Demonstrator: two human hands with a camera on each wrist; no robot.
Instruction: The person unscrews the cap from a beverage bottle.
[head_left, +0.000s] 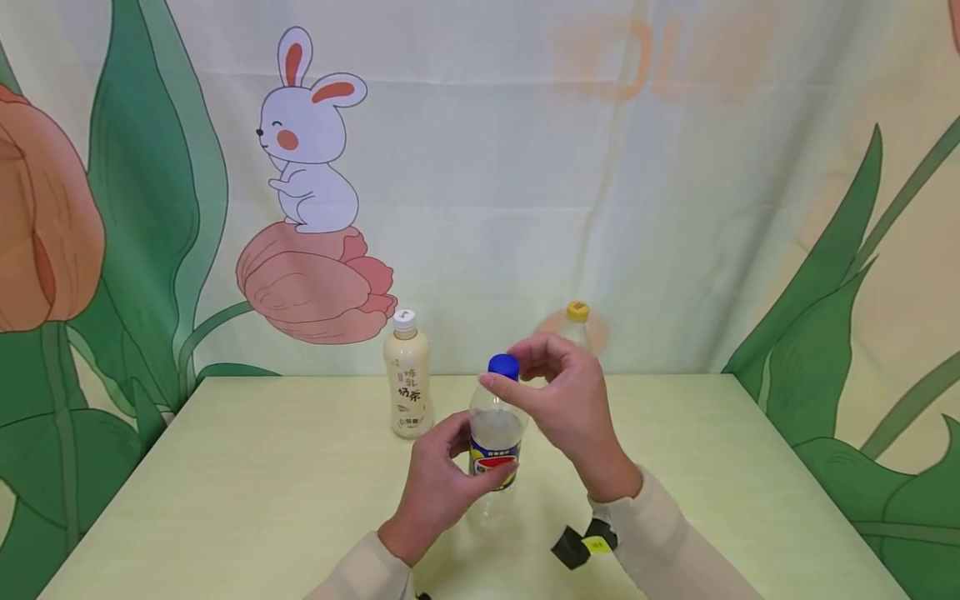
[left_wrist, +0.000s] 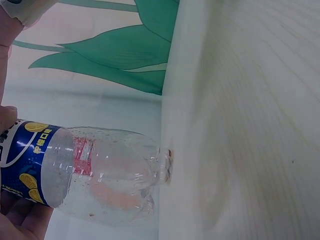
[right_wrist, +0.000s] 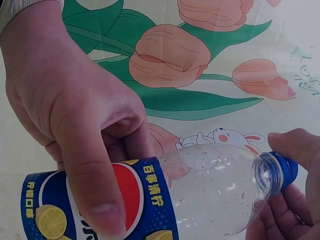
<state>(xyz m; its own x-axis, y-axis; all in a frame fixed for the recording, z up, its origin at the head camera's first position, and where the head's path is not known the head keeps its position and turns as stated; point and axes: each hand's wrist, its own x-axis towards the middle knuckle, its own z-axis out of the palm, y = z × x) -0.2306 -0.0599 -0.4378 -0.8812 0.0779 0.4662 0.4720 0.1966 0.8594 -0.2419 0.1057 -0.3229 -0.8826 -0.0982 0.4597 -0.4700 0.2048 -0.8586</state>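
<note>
A clear plastic soda bottle (head_left: 496, 427) with a blue label stands nearly upright in front of me. My left hand (head_left: 442, 475) grips it round the label (right_wrist: 142, 200), thumb across the front. At the bottle's mouth is a blue cap (head_left: 503, 366), and my right hand (head_left: 566, 400) has it between thumb and fingers. In the right wrist view, the thumb lies on one side of the cap (right_wrist: 286, 172) and the fingers on the other. The bottle's base (left_wrist: 162, 165) is at the tabletop; I cannot tell whether it touches.
A milk tea bottle (head_left: 408, 383) with a white cap stands behind and left of the soda bottle. Behind my right hand is another bottle with a yellow cap (head_left: 577, 312), partly hidden. All are on a pale wooden table (head_left: 247, 483) before a printed curtain (head_left: 480, 208).
</note>
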